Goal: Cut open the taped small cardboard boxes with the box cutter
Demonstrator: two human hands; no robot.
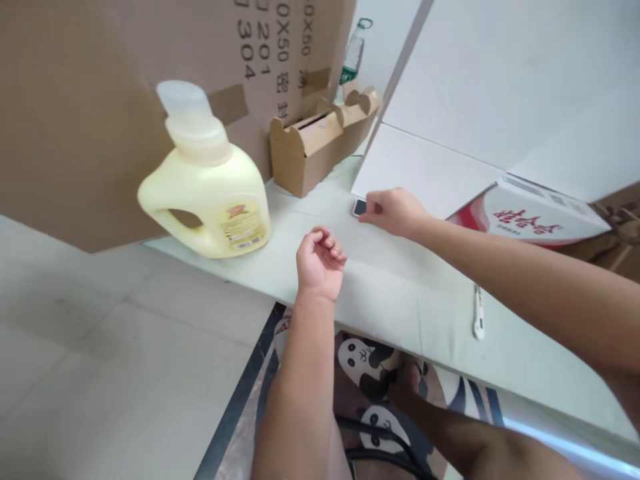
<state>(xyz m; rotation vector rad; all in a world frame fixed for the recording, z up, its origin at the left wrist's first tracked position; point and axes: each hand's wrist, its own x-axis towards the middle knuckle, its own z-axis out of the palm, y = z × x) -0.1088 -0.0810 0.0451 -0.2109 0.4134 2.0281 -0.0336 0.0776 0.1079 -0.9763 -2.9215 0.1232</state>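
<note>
My right hand [393, 212] has its fingers closed on the edge of a small dark device with a white rim [359, 208], which lies on the pale green table cover [390, 293]. My left hand [321, 261] is over the front part of the table, palm up, with its fingers loosely curled and nothing in them. To its left stands a pale yellow jug [215, 200] with a cloudy white cap. Behind the hands sits a brown cardboard carrier box [313, 150].
A large cardboard box [90, 120] rises behind the jug. A green-capped bottle [353, 53] stands at the back. A red and white box [525, 213] is at the right. A white cutter [479, 313] lies near the right forearm.
</note>
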